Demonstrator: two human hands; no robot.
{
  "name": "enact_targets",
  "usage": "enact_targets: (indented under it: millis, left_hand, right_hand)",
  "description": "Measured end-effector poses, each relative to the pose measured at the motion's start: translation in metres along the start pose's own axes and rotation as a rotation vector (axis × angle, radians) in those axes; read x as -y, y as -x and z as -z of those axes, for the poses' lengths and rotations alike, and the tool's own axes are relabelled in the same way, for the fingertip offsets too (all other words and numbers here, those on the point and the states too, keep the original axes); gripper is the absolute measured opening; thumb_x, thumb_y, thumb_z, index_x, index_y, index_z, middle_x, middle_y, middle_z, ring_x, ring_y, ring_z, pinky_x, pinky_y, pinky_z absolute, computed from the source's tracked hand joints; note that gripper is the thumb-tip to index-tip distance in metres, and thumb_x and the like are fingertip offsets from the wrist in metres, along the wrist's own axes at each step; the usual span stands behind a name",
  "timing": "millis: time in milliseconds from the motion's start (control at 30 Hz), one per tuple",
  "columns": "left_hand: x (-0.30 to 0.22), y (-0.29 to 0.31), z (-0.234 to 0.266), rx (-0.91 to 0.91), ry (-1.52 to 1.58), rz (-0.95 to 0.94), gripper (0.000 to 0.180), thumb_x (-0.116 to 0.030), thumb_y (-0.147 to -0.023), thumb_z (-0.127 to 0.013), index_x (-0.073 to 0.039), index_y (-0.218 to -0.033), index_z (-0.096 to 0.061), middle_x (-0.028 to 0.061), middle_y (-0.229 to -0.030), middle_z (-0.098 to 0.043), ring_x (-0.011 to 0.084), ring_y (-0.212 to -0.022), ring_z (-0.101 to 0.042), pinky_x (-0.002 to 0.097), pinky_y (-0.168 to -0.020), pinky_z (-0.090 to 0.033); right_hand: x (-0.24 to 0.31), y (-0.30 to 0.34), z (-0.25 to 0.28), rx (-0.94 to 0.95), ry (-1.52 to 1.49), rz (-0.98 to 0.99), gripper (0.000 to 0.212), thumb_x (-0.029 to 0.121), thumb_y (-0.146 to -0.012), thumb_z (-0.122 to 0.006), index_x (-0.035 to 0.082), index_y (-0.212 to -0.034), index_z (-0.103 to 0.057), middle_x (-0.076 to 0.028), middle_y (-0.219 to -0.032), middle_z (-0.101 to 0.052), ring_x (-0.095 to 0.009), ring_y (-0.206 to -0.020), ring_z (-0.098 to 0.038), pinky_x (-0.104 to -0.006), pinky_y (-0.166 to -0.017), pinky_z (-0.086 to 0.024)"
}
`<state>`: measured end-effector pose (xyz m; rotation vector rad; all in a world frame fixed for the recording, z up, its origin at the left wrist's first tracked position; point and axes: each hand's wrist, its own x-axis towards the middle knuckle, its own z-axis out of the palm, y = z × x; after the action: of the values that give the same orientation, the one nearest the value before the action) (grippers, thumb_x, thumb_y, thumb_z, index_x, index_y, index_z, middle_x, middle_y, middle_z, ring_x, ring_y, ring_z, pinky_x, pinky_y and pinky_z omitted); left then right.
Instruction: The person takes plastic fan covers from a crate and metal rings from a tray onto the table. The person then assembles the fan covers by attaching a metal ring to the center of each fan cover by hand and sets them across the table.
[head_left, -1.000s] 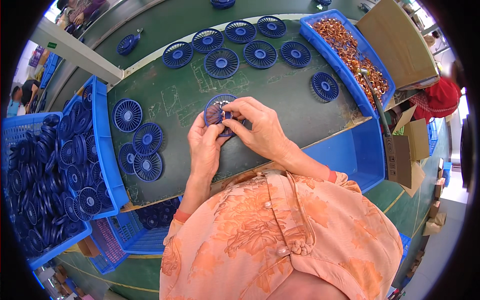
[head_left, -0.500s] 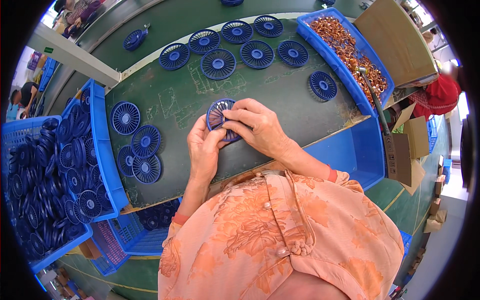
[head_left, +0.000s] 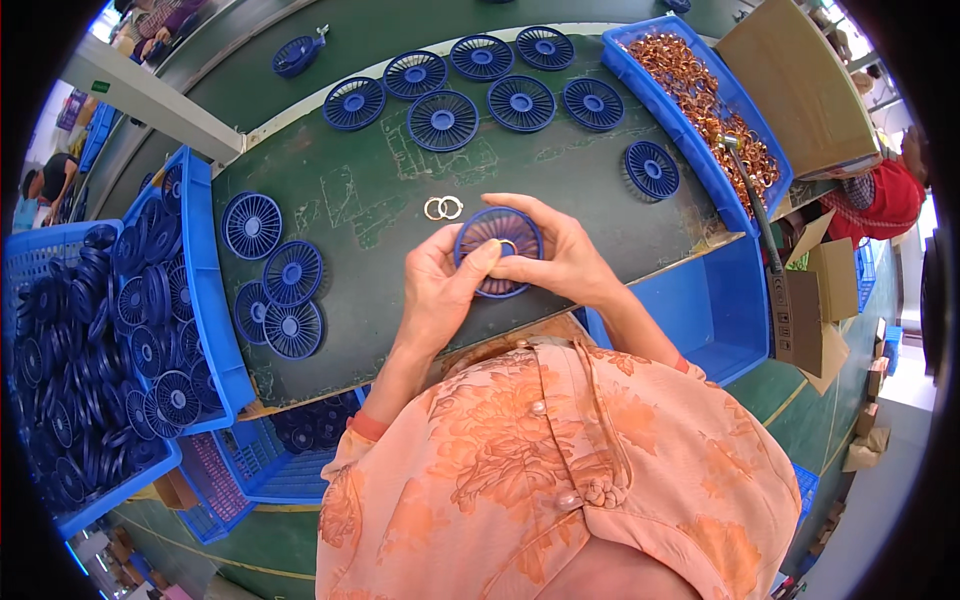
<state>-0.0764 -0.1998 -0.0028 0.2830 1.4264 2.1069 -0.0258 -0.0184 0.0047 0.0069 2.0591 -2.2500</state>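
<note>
Both hands grip a blue round spoked plastic grille (head_left: 499, 220) just above the near side of the green worktable. My left hand (head_left: 438, 285) is closed on its left rim, the thumb reaching over the middle. My right hand (head_left: 572, 262) wraps the right rim, its thumb pressed inward beside the left thumb. A thin gold-coloured ring (head_left: 509, 246) shows in part at the grille's centre, partly covered by the thumbs. Beyond the grille, two more gold-coloured rings (head_left: 443, 208) lie overlapping on the tabletop.
Several blue grilles (head_left: 442, 120) lie in rows along the far edge; another grille (head_left: 651, 170) is at right. More grilles (head_left: 293, 273) lie at left beside blue crates (head_left: 215, 290) full of them. A blue bin (head_left: 690, 120) of copper-coloured rings stands far right, near a cardboard box (head_left: 800, 85).
My hands and the grille have moved right and slightly nearer. Two gold-coloured rings on the table have come into view. A grille on the far conveyor has shifted right.
</note>
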Motion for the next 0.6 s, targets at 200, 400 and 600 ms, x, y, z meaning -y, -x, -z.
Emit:
enact_targets:
  millis: [200, 400, 600]
  left_hand:
    - [0.012, 0.004, -0.013, 0.066, -0.141, -0.084, 0.025, -0.015, -0.097, -0.069, 0.004, -0.112, -0.062, 0.0062, -0.099, -0.071, 0.0085, -0.089, -0.066, 0.0249, -0.078, -0.055]
    - [0.012, 0.001, -0.009, 0.056, -0.176, -0.11, 0.035, -0.016, -0.095, -0.071, 0.003, -0.121, -0.059, 0.0127, -0.109, -0.07, 0.0137, -0.098, -0.067, 0.0297, -0.083, -0.055]
    - [-0.047, 0.007, 0.049, -0.45, -1.195, -0.548, 0.045, -0.013, -0.085, -0.076, -0.004, -0.127, -0.062, 0.0174, -0.122, -0.067, 0.0345, -0.114, -0.065, 0.0396, -0.097, -0.051]
  right_hand:
    - [0.005, 0.018, 0.014, -0.006, -0.217, -0.128, 0.052, 0.009, -0.092, -0.074, 0.001, -0.14, -0.054, -0.007, -0.119, -0.067, -0.012, -0.109, -0.063, -0.0293, -0.098, -0.052]
    - [0.003, 0.012, 0.01, -0.064, -0.059, 0.035, 0.041, 0.011, -0.094, -0.072, 0.002, -0.132, -0.06, -0.005, -0.116, -0.068, -0.012, -0.106, -0.064, -0.028, -0.093, -0.053]
    - [-0.001, -0.007, 0.034, -0.516, 0.942, 0.356, 0.029, 0.005, -0.088, -0.072, 0.006, -0.117, -0.069, -0.011, -0.112, -0.071, -0.022, -0.099, -0.07, -0.0337, -0.087, -0.054]
